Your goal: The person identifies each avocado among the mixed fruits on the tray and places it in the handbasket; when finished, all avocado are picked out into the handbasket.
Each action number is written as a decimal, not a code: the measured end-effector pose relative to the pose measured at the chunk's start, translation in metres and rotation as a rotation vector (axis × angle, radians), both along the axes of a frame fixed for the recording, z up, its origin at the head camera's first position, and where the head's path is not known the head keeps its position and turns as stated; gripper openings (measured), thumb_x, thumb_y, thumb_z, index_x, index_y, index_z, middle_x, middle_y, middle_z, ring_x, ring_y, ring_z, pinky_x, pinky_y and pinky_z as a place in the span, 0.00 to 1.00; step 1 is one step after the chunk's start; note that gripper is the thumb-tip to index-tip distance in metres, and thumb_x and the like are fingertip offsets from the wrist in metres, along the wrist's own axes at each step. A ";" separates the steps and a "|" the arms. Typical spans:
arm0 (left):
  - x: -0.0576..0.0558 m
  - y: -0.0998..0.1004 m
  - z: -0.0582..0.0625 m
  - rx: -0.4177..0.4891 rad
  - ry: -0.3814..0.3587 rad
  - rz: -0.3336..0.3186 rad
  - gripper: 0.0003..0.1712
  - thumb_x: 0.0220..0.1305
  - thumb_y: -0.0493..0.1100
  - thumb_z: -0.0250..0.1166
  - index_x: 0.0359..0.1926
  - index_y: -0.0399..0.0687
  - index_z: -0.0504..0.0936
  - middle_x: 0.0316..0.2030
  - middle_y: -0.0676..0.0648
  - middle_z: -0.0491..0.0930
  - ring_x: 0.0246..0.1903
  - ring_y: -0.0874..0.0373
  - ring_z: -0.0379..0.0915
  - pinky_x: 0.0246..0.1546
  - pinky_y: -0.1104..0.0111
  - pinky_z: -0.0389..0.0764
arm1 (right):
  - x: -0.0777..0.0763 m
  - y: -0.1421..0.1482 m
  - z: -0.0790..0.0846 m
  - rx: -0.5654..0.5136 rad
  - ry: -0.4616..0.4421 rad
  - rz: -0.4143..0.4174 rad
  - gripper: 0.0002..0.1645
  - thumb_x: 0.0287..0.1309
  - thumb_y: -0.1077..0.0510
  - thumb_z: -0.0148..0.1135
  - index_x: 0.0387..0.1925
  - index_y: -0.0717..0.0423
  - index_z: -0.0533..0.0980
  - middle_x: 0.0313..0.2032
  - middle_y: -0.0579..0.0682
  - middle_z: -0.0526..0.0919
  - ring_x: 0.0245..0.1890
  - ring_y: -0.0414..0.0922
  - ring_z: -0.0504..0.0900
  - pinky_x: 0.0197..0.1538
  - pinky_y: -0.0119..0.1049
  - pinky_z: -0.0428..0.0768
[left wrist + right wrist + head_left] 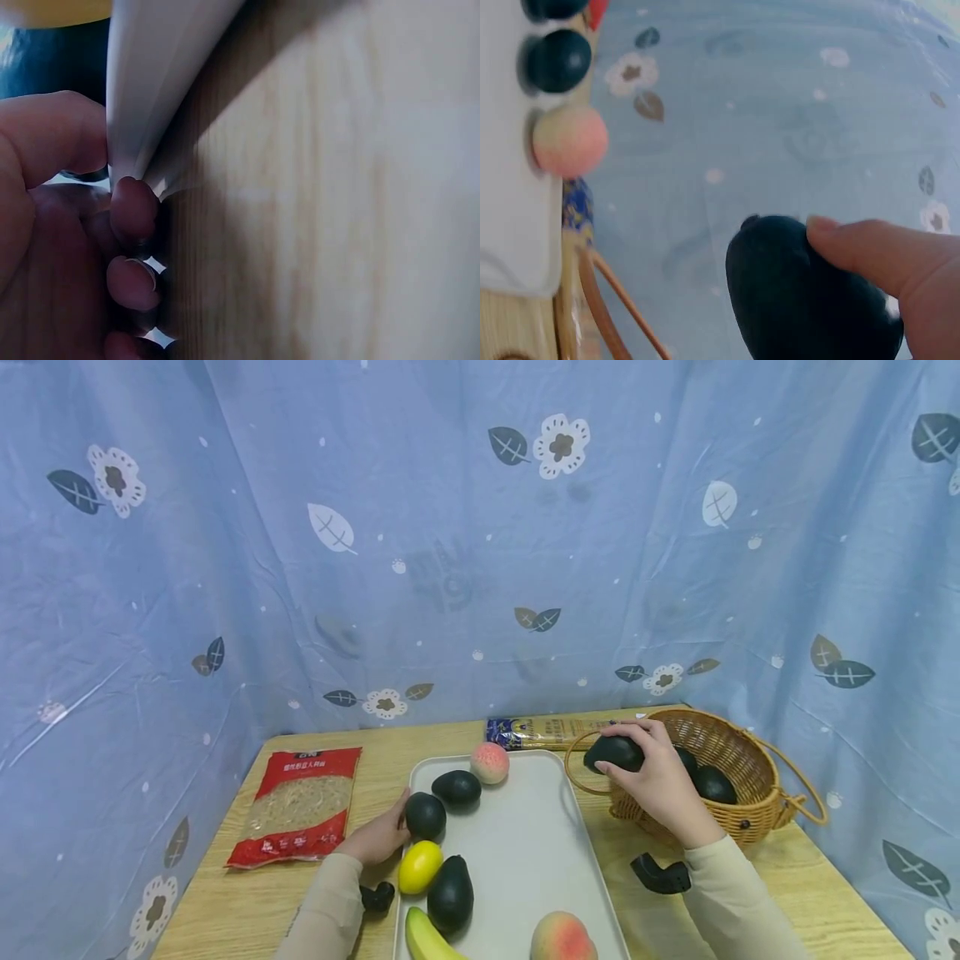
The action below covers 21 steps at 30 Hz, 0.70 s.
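My right hand (663,781) grips a dark avocado (617,753) in the air, over the looped handle at the basket's left side. The right wrist view shows the thumb pressed along this avocado (802,292). The wicker basket (750,818) has more avocados (714,784) inside. My left hand (381,833) holds the left rim of the white tray (525,835); up close, the thumb lies over the tray wall (154,67) and the fingertips curl at its outer side. On the tray are several avocados (450,893), a lemon (421,867), a banana (429,937) and two peaches (564,937).
A red bag of pasta (300,806) lies left of the tray. Behind the tray lies a long gold and blue packet (540,732). Dark curved objects rest on the wooden table, one (662,873) beneath the right forearm and one (377,897) by the left sleeve.
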<state>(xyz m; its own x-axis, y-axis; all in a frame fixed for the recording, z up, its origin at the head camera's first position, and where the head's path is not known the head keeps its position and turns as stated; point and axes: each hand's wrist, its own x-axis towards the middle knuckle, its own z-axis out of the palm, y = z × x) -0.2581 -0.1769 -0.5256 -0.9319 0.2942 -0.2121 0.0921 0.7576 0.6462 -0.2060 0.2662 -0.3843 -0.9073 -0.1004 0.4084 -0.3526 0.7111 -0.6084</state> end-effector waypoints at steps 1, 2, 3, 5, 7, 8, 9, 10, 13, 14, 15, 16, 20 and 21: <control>-0.001 0.000 -0.002 0.004 0.001 0.000 0.49 0.71 0.45 0.60 0.85 0.46 0.46 0.74 0.29 0.64 0.68 0.32 0.68 0.69 0.34 0.64 | 0.002 0.004 0.001 -0.001 0.006 -0.017 0.28 0.61 0.59 0.76 0.62 0.56 0.79 0.65 0.67 0.64 0.60 0.70 0.73 0.56 0.69 0.78; -0.003 0.000 -0.004 0.006 -0.002 0.004 0.49 0.71 0.44 0.60 0.85 0.46 0.46 0.75 0.30 0.63 0.68 0.32 0.68 0.69 0.34 0.63 | 0.004 0.008 0.002 -0.002 0.013 -0.035 0.28 0.61 0.60 0.76 0.62 0.57 0.79 0.65 0.68 0.64 0.60 0.70 0.72 0.57 0.70 0.77; -0.004 0.000 -0.005 0.010 -0.005 0.002 0.49 0.71 0.44 0.60 0.85 0.46 0.46 0.75 0.30 0.63 0.68 0.32 0.68 0.69 0.34 0.63 | 0.005 0.012 0.003 -0.005 0.016 -0.051 0.28 0.61 0.60 0.76 0.62 0.57 0.79 0.65 0.68 0.64 0.60 0.70 0.71 0.57 0.71 0.76; -0.005 -0.001 -0.008 0.013 -0.007 -0.001 0.49 0.71 0.45 0.60 0.85 0.46 0.45 0.76 0.31 0.62 0.69 0.33 0.67 0.70 0.36 0.62 | 0.009 0.019 0.003 -0.007 0.021 -0.082 0.27 0.61 0.61 0.75 0.61 0.58 0.79 0.65 0.68 0.64 0.59 0.70 0.71 0.57 0.72 0.75; -0.004 -0.002 -0.009 0.001 -0.001 -0.009 0.49 0.73 0.48 0.60 0.85 0.47 0.44 0.76 0.32 0.62 0.70 0.34 0.67 0.71 0.36 0.62 | 0.011 0.026 0.003 -0.009 0.019 -0.107 0.27 0.61 0.61 0.75 0.61 0.58 0.78 0.64 0.68 0.63 0.58 0.71 0.71 0.56 0.72 0.74; -0.003 -0.002 -0.008 -0.003 0.001 -0.013 0.50 0.73 0.49 0.60 0.85 0.47 0.43 0.76 0.32 0.62 0.70 0.34 0.67 0.71 0.37 0.62 | 0.013 0.029 0.003 -0.010 0.017 -0.119 0.27 0.61 0.61 0.75 0.61 0.59 0.78 0.65 0.69 0.63 0.58 0.71 0.71 0.56 0.72 0.74; -0.001 -0.002 -0.006 0.000 0.002 -0.013 0.49 0.73 0.49 0.60 0.85 0.46 0.43 0.76 0.32 0.62 0.70 0.34 0.67 0.71 0.37 0.62 | 0.013 0.032 0.003 -0.009 0.015 -0.131 0.27 0.62 0.62 0.74 0.61 0.59 0.78 0.65 0.69 0.62 0.58 0.72 0.70 0.55 0.73 0.74; 0.002 -0.001 -0.002 0.011 0.003 -0.001 0.49 0.73 0.48 0.60 0.85 0.45 0.44 0.75 0.31 0.63 0.70 0.33 0.66 0.71 0.36 0.62 | 0.014 0.035 0.003 -0.006 0.016 -0.145 0.27 0.62 0.62 0.74 0.61 0.59 0.78 0.65 0.69 0.62 0.57 0.72 0.71 0.54 0.73 0.74; 0.011 0.004 0.010 0.017 0.002 0.017 0.47 0.73 0.44 0.61 0.84 0.42 0.46 0.75 0.30 0.64 0.69 0.31 0.67 0.70 0.35 0.62 | 0.015 0.045 0.003 -0.002 0.016 -0.189 0.27 0.61 0.62 0.74 0.62 0.59 0.78 0.65 0.72 0.62 0.56 0.73 0.70 0.52 0.74 0.74; 0.013 0.006 0.014 0.019 -0.007 0.029 0.47 0.72 0.42 0.61 0.84 0.41 0.47 0.75 0.30 0.63 0.69 0.32 0.66 0.70 0.35 0.62 | 0.015 0.048 0.003 -0.001 0.012 -0.204 0.28 0.62 0.63 0.74 0.62 0.59 0.78 0.65 0.72 0.61 0.56 0.74 0.70 0.51 0.75 0.74; 0.014 0.008 0.017 0.028 -0.013 0.042 0.47 0.72 0.41 0.61 0.84 0.41 0.47 0.75 0.30 0.63 0.70 0.32 0.66 0.70 0.35 0.62 | 0.015 0.050 0.002 0.001 0.009 -0.221 0.28 0.62 0.63 0.73 0.63 0.59 0.77 0.65 0.73 0.61 0.55 0.74 0.70 0.51 0.75 0.74; 0.015 0.009 0.019 0.026 -0.016 0.048 0.47 0.72 0.40 0.61 0.84 0.42 0.47 0.75 0.31 0.63 0.70 0.32 0.65 0.70 0.36 0.62 | 0.015 0.053 0.001 0.002 0.005 -0.235 0.28 0.62 0.63 0.73 0.63 0.60 0.77 0.65 0.74 0.60 0.55 0.75 0.70 0.50 0.75 0.74; 0.015 0.009 0.022 0.024 -0.020 0.057 0.47 0.72 0.39 0.60 0.84 0.41 0.47 0.75 0.31 0.63 0.70 0.32 0.65 0.70 0.35 0.62 | 0.015 0.061 -0.005 0.008 0.003 -0.279 0.28 0.61 0.65 0.73 0.62 0.62 0.77 0.66 0.75 0.60 0.55 0.76 0.69 0.50 0.75 0.74; 0.015 0.009 0.023 0.023 -0.020 0.053 0.47 0.72 0.40 0.60 0.84 0.41 0.47 0.75 0.31 0.63 0.70 0.32 0.65 0.70 0.35 0.62 | 0.015 0.062 -0.007 0.011 0.009 -0.289 0.27 0.60 0.66 0.73 0.61 0.63 0.77 0.65 0.75 0.61 0.56 0.76 0.69 0.51 0.75 0.73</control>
